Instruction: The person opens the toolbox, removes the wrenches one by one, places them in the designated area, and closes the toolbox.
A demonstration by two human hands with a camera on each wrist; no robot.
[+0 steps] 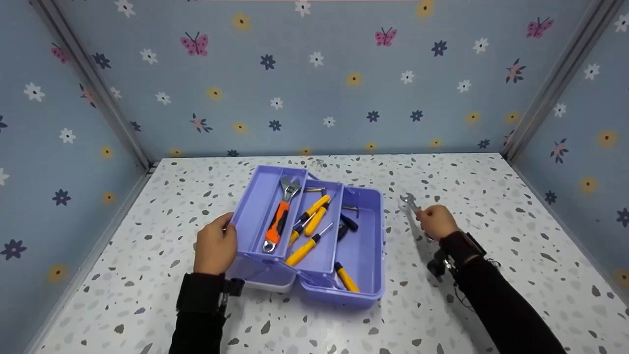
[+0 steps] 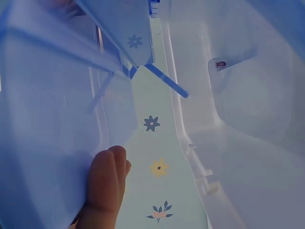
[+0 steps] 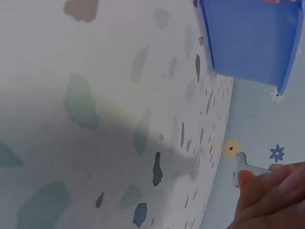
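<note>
A purple toolbox (image 1: 371,241) stands unfolded, with its stepped trays swung out to the left. My left hand (image 1: 215,246) grips the left edge of the upper tray (image 1: 259,196); in the left wrist view its fingers (image 2: 106,183) lie against the tray's wall. That tray holds an adjustable wrench (image 1: 279,219) with an orange and black handle. Several yellow-handled screwdrivers (image 1: 302,250) lie in the middle tray. To the right of the box, my right hand (image 1: 436,222) holds a silver open-ended wrench (image 1: 409,200) above the table, its jaw end sticking out beyond the fingers.
In the box's deep bottom part lie a yellow-handled tool (image 1: 347,278) and a black-handled tool (image 1: 349,222). The whitish lid (image 1: 272,285) shows beneath the trays. Flower-patterned panels (image 1: 314,98) enclose the speckled table (image 1: 491,211) at the back and sides.
</note>
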